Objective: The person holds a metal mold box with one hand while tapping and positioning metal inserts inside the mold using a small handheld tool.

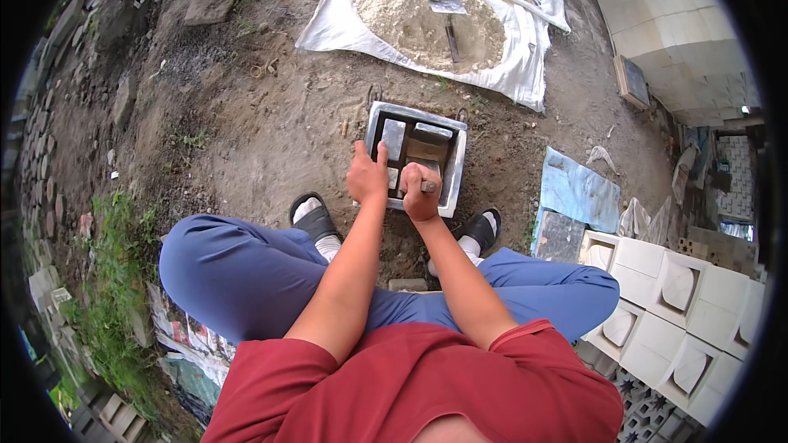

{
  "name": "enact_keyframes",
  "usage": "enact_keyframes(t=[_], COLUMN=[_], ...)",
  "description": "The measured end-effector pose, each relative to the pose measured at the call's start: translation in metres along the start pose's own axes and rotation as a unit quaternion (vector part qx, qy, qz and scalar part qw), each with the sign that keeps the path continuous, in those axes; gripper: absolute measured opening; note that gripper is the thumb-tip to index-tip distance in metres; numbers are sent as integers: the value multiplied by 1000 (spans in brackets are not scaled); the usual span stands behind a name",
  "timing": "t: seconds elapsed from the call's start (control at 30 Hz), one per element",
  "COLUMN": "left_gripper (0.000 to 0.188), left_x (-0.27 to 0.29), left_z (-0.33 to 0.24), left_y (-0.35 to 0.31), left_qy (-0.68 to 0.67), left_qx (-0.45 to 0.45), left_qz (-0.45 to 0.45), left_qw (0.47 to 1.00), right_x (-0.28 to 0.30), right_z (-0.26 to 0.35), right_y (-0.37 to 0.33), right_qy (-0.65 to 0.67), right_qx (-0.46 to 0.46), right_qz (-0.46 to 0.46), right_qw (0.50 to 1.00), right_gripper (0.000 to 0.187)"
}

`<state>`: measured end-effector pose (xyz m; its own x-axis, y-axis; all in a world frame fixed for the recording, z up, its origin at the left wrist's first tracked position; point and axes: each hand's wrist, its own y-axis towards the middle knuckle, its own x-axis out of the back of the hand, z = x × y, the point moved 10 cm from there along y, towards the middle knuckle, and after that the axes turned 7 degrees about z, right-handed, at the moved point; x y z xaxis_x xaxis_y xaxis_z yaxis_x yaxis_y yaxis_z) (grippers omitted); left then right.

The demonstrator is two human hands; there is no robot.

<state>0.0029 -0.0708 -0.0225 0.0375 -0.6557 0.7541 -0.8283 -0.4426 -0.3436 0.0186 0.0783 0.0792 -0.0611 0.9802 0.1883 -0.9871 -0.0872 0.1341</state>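
A square metal mould with a pale rim stands on the dirt between my feet. Inside it are flat-topped grey metal blocks and brown gaps between them. My left hand straddles the mould's left wall, thumb on the inner side and fingers outside. Over the near part of the mould, my right hand is a fist around a short round handle. That tool's working end is hidden by the hand. Beyond the mould, a trowel with a dark handle lies on a heap of pale sand.
White sacking lies under the sand. At right are a blue sheet and stacked pale hollow blocks; a block wall rises behind. My sandalled feet flank the mould. Stones and grass lie left.
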Motion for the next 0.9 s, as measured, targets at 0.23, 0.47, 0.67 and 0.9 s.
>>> enact_keyframes(t=[0.23, 0.47, 0.67, 0.9], left_gripper=[55, 57, 57, 54], left_x=[1, 10, 2, 6], left_z=[0, 11, 1, 2], left_y=[-3, 1, 1, -2], left_qy=[-7, 8, 3, -2], left_qx=[4, 15, 6, 1], left_qz=[9, -9, 4, -10], left_qw=[1000, 1000, 1000, 1000], right_x=[7, 10, 4, 10], right_z=[-7, 72, -4, 22], right_y=[4, 24, -6, 4], right_qy=[93, 123, 20, 116], right_qx=[-46, -4, -5, 6], right_qz=[-21, -9, -35, -38], right_qw=[994, 992, 999, 992], right_gripper=[49, 52, 48, 49])
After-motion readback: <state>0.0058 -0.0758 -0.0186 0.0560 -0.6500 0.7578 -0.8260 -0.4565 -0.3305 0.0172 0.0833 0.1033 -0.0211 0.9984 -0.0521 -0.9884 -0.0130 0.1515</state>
